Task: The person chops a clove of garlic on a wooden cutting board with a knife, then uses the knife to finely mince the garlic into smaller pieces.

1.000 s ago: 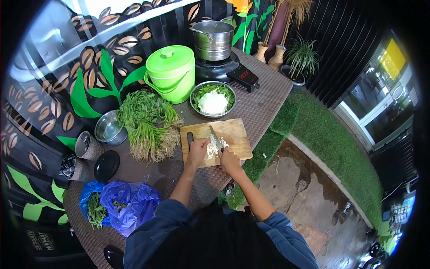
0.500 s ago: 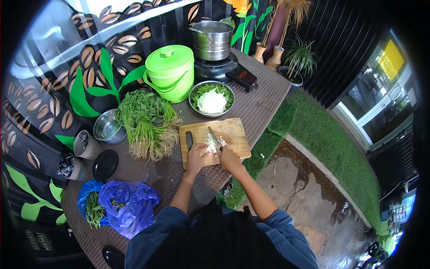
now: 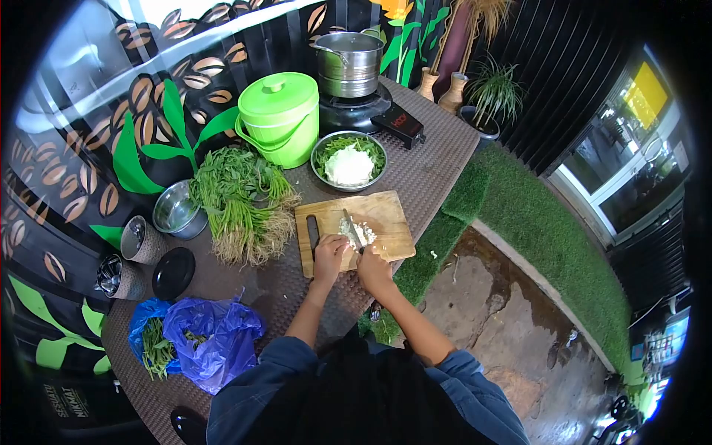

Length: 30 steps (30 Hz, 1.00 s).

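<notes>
A knife (image 3: 351, 226) lies with its blade among finely chopped white pieces (image 3: 363, 233) on a wooden cutting board (image 3: 389, 222). My right hand (image 3: 374, 271) is closed around the knife's handle. Just left of the blade, my left hand (image 3: 328, 257) rests at the board's front part, fingertips beside the white pieces; its fingers are bent, and whether they pinch anything is too small to tell. Behind the board stands a metal bowl (image 3: 350, 186) holding cut greens (image 3: 374, 152) and a white heap (image 3: 349, 166).
Left of the board lie rooted greens (image 3: 241, 200). Behind are a green lidded bucket (image 3: 278, 111) and a steel pot (image 3: 351, 70) on a stove (image 3: 348, 115). A metal bowl (image 3: 178, 210), black lid (image 3: 173, 273) and purple bag (image 3: 211, 348) are at left.
My right hand and the knife have shifted slightly left, and the blade now sits further left over the white pieces. My left hand's fingers look more drawn in.
</notes>
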Motion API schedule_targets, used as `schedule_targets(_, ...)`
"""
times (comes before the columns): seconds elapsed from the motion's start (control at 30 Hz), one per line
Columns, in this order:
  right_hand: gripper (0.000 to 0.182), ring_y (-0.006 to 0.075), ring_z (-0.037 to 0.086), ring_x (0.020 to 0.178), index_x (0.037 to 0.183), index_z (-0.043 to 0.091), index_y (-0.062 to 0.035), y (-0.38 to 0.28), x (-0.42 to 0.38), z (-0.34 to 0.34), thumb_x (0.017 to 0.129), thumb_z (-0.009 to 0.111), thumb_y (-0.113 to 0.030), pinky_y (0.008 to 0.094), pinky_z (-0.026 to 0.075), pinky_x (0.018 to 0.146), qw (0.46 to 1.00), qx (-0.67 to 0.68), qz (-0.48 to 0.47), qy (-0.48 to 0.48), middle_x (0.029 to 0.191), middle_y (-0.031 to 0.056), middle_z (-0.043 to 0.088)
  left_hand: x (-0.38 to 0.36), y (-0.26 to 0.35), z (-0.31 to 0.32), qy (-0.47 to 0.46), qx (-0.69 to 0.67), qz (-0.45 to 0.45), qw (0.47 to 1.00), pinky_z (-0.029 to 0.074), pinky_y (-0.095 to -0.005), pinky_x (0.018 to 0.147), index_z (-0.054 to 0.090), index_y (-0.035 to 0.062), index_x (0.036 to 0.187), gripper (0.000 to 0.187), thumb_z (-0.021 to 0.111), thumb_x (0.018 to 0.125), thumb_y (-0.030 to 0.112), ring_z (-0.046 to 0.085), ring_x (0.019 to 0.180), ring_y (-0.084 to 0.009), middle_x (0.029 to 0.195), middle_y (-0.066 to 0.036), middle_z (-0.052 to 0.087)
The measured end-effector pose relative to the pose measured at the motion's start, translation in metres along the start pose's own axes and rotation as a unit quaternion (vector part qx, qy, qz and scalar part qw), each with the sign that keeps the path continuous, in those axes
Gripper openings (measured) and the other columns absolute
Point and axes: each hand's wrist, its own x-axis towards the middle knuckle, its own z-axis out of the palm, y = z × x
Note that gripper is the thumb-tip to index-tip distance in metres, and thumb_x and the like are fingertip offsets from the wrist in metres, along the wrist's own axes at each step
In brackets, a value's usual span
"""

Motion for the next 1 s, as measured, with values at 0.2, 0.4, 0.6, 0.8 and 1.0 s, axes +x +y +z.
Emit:
schedule_targets(0.2,0.039,0.0426,0.065,0.082,0.109,0.041,0.0034,0.001,0.002,0.028,0.094,0.043,-0.032,0.0516,0.051,0.073,0.999,0.01,0.015,0.046,0.083,0.0279,0.064,0.001,0.002,0.0,0.014,0.014,0.009,1.0,0.049,-0.0349,0.079,0.07,-0.0009,0.085,0.012,0.068,0.073,-0.001,0.06,0.089,-0.027,0.092,-0.012,0.067)
schedule_targets(0.4,0.042,0.0444,0.063,0.083,0.116,0.041,0.0046,0.012,0.019,-0.013,0.095,0.041,-0.032,0.0519,0.05,0.073,0.999,0.009,-0.039,-0.012,0.086,0.0286,0.064,-0.001,0.004,-0.001,0.005,0.0,0.012,1.0,0.049,-0.0348,0.08,0.07,0.0,0.085,0.012,0.068,0.074,0.001,0.06,0.089,-0.0269,0.093,-0.012,0.067)
schedule_targets(0.6,0.042,0.0425,0.064,0.081,0.119,0.04,0.0049,-0.007,-0.008,0.019,0.094,0.042,-0.029,0.0514,0.051,0.071,1.0,0.004,0.015,0.022,0.086,0.0283,0.064,-0.003,0.004,-0.002,0.007,0.0,0.006,1.0,0.048,-0.0345,0.082,0.071,0.0008,0.087,0.014,0.068,0.074,0.001,0.06,0.091,-0.0262,0.093,-0.011,0.067)
schedule_targets(0.8,0.042,0.0434,0.065,0.083,0.114,0.041,0.0048,-0.002,0.018,0.002,0.093,0.044,-0.031,0.0504,0.052,0.071,1.0,0.01,-0.009,-0.001,0.088,0.029,0.064,-0.001,-0.003,-0.002,0.003,0.003,0.015,1.0,0.048,-0.0341,0.082,0.071,0.0015,0.088,0.015,0.07,0.073,0.001,0.061,0.092,-0.0259,0.093,-0.011,0.068)
schedule_targets(1.0,0.038,0.0437,0.064,0.086,0.108,0.042,0.0032,-0.009,-0.003,0.011,0.094,0.045,-0.032,0.0503,0.051,0.076,0.999,0.015,0.045,0.013,0.091,0.0283,0.064,-0.002,0.003,-0.002,0.013,-0.004,0.006,1.0,0.048,-0.0337,0.082,0.071,0.0013,0.087,0.013,0.07,0.074,0.002,0.061,0.092,-0.0252,0.093,-0.011,0.068)
